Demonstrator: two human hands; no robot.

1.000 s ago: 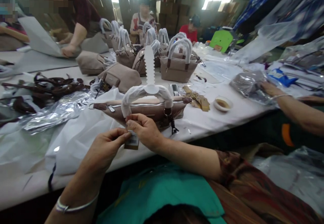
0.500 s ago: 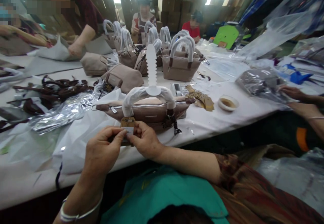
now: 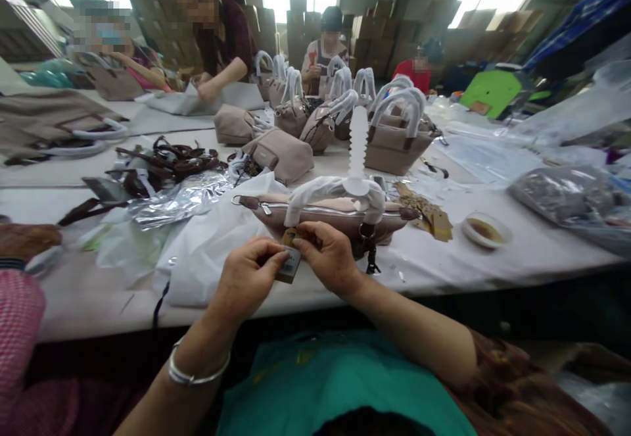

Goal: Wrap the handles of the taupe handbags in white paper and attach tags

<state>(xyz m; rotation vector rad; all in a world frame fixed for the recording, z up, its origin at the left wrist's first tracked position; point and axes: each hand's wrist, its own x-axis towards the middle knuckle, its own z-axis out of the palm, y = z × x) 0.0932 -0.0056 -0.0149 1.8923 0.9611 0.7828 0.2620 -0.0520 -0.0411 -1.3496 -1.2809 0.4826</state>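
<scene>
Between my two hands is a brown paper hang tag [image 3: 290,266] with a white label on its face. My left hand [image 3: 250,276] pinches the tag's left edge, thumb on top. My right hand [image 3: 329,256] grips it near its upper right, fingers curled. Just behind them stands a taupe handbag [image 3: 320,214] with a silver zipper, its handles [image 3: 298,200] wrapped in white tissue. A white notched plastic strip [image 3: 358,140] sticks up at the handle's top. From the bag's right side hangs a dark tassel charm [image 3: 371,252], partly behind my right hand.
Loose brown tags [image 3: 434,220] and a small bowl of brown paste [image 3: 487,231] lie to the right. Brown straps [image 3: 172,160] and clear plastic lie left. More handbags [image 3: 394,146] crowd behind. A co-worker's hand [image 3: 27,242] rests at the left edge; other people work across the table.
The view has swung left, so things sit further right in it. The tag is now tilted and lower, with my right hand higher on it. A co-worker's sleeve has appeared at left.
</scene>
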